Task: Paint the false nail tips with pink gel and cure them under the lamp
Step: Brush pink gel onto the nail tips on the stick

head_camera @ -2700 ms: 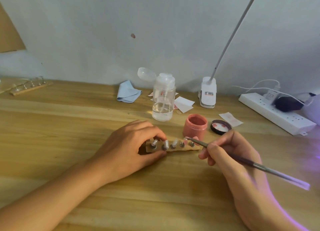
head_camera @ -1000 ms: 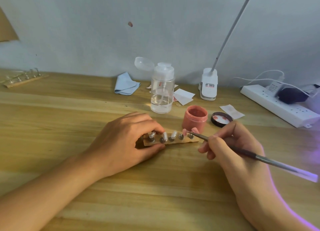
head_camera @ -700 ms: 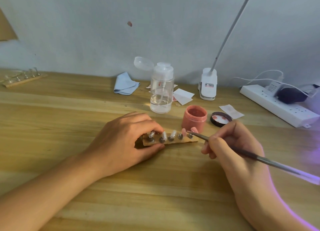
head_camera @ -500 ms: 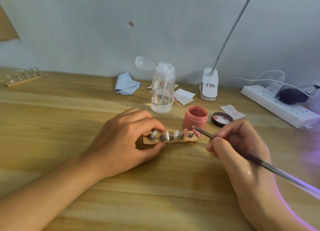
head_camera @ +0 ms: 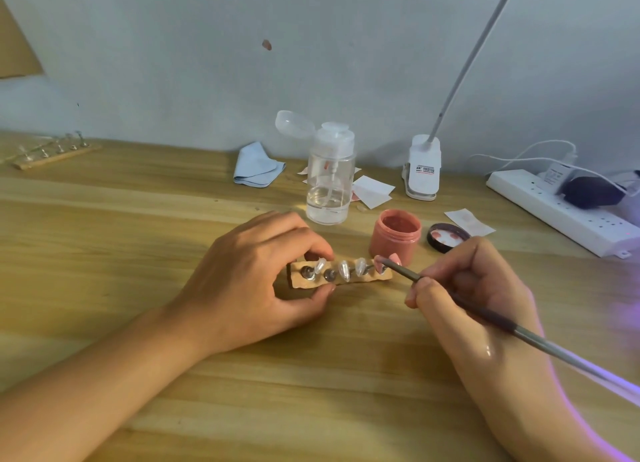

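The bench [head_camera: 138, 236] carries everything within easy reach. The left hand [head_camera: 256, 281] clamps the wooden strip [head_camera: 367, 281], thumb in front and curled fingers [head_camera: 311, 243] behind its left end, probably so it cannot slide under the strokes. The right hand [head_camera: 478, 288] pinches the brush [head_camera: 512, 327] like a pen, fingers closed narrow round the shaft, the long handle running back past the wrist. The open jar of pink gel [head_camera: 394, 238] stands just beyond the bristles, handy for reloading. The bristles appear to touch the pink nail tip [head_camera: 394, 259] at the strip's right end. The clear nail tips [head_camera: 344, 270] between the two hands' fingers look unpainted.
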